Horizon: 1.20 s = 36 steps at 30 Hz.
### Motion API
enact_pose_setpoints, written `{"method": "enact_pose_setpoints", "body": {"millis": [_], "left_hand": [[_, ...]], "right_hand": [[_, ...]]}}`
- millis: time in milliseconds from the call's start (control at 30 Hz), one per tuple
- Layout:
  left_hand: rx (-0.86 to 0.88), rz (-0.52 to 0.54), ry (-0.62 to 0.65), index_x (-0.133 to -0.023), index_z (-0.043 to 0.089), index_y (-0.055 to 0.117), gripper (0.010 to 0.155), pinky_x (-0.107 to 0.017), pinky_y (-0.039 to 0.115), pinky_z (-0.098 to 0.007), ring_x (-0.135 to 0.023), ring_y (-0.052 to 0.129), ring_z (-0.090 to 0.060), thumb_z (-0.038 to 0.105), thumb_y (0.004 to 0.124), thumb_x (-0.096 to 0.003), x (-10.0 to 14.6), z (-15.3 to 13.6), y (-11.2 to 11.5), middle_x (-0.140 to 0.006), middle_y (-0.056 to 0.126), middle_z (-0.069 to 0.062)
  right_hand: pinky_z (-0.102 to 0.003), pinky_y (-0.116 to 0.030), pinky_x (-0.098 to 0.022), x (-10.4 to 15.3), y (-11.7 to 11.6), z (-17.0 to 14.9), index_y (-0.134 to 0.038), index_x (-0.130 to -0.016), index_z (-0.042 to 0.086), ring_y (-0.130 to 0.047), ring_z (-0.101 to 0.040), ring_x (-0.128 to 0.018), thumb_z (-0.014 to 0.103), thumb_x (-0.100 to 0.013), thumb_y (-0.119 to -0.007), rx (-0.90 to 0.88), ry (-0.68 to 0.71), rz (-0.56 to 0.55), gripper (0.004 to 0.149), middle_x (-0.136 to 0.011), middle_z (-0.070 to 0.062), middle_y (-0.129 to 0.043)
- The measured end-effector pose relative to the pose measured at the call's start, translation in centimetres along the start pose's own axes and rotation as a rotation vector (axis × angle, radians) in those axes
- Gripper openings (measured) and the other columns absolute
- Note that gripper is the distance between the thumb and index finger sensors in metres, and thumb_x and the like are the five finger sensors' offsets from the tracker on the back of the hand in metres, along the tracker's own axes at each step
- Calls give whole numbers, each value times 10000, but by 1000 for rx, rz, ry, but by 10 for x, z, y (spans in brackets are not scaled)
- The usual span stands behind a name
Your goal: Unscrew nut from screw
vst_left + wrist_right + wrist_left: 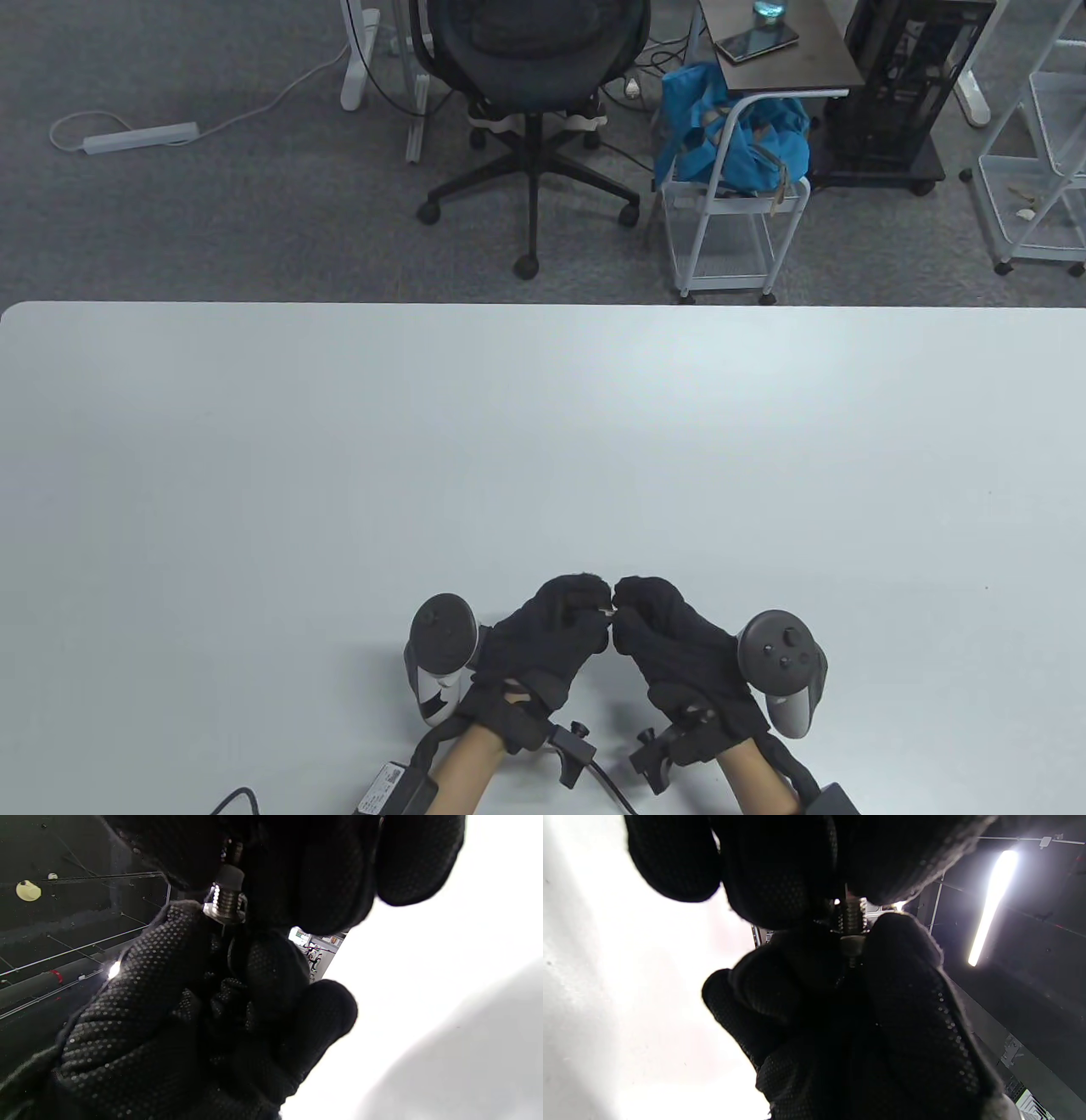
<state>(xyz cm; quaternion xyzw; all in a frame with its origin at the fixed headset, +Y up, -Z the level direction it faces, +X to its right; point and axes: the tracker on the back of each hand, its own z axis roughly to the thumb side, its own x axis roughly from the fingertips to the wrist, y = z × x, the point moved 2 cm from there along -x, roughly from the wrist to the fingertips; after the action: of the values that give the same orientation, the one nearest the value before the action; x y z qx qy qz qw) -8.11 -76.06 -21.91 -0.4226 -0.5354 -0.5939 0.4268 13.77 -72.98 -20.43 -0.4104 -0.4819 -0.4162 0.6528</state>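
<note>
Fingertip to fingertip above the near edge of the white table [543,424]: left hand [543,637] and right hand [670,641], each pinching one end of the screw [852,916]. Nut [224,911] on the thread, against the left fingers [169,955].

Black-gloved fingers [780,878] hide both ends of the threaded silver metal screw [854,916], and its small nut cannot be told apart.

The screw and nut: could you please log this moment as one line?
left hand: grips one end of screw | right hand: grips other end | nut: on thread | table: hands above
</note>
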Motion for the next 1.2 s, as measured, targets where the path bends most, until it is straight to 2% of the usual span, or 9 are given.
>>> {"method": "enact_pose_setpoints", "body": {"millis": [167, 233, 300, 433, 533, 767, 967, 1067, 1200], "left_hand": [[51, 30, -13, -942, 225, 765, 479, -537, 816, -563, -565, 981, -251, 360, 851, -491, 0, -1, -3, -848, 902, -140], [60, 36, -13, -938, 225, 770, 477, -536, 815, -565, -563, 981, -252, 358, 854, -488, 0, -2, -4, -846, 903, -141], [59, 34, -10, -937, 229, 769, 474, -539, 815, -565, -565, 980, -253, 354, 855, -489, 0, -1, -3, -850, 901, -141], [39, 25, 9, -935, 230, 773, 472, -539, 817, -563, -567, 983, -251, 351, 857, -487, 0, 1, -1, -852, 903, -143], [39, 16, 13, -937, 232, 773, 471, -538, 818, -562, -566, 985, -252, 351, 854, -489, 0, 1, 0, -852, 906, -143], [-27, 8, 45, -952, 221, 778, 492, -542, 803, -581, -574, 980, -269, 369, 860, -490, 0, 5, 0, -847, 908, -142], [23, 20, 10, -933, 214, 786, 484, -528, 823, -570, -553, 990, -257, 371, 862, -483, 0, 2, -3, -833, 916, -146], [50, 37, 5, -930, 216, 788, 484, -526, 825, -568, -551, 990, -253, 369, 865, -478, 0, 1, -5, -832, 917, -145], [50, 28, 8, -932, 224, 784, 477, -529, 824, -565, -555, 989, -251, 370, 860, -484, 0, 2, -4, -837, 914, -143]], "right_hand": [[-658, -690, -602, -1, -2, 1, -664, -1031, 243, -851, -408, -739, 308, -539, -800, -45, -5, 32, 514, -904, -160, -788], [-664, -678, -601, -1, -2, -1, -618, -1067, 218, -833, -425, -755, 379, -539, -798, -42, -22, 54, 581, -928, -178, -764], [-673, -660, -593, -1, -2, -6, -540, -1100, 125, -810, -451, -765, 488, -556, -722, -44, -46, 51, 679, -949, -208, -738], [-665, -726, -508, -1, -1, -14, -706, -977, 29, -924, -442, -582, 550, -557, -666, -68, -101, 38, 671, -756, -196, -907], [-609, -786, -490, -1, -2, -11, -747, -919, 44, -968, -348, -482, 477, -556, -702, -76, -75, 7, 567, -643, -106, -949], [-590, -783, -535, -1, 1, -5, -689, -966, 78, -948, -317, -538, 380, -538, -766, -85, -17, 9, 530, -689, -98, -910], [-672, -646, -641, -3, 1, -1, -679, -1006, 262, -779, -412, -833, 282, -527, -829, -114, 3, 83, 503, -990, -146, -701], [-679, -614, -648, -3, 4, -4, -600, -1068, 226, -734, -433, -869, 359, -538, -799, -193, -5, 45, 582, -1043, -179, -642], [-683, -638, -593, 0, 7, -15, -583, -1078, 91, -783, -475, -790, 532, -565, -672, -179, -78, -31, 682, -980, -232, -717]]}}
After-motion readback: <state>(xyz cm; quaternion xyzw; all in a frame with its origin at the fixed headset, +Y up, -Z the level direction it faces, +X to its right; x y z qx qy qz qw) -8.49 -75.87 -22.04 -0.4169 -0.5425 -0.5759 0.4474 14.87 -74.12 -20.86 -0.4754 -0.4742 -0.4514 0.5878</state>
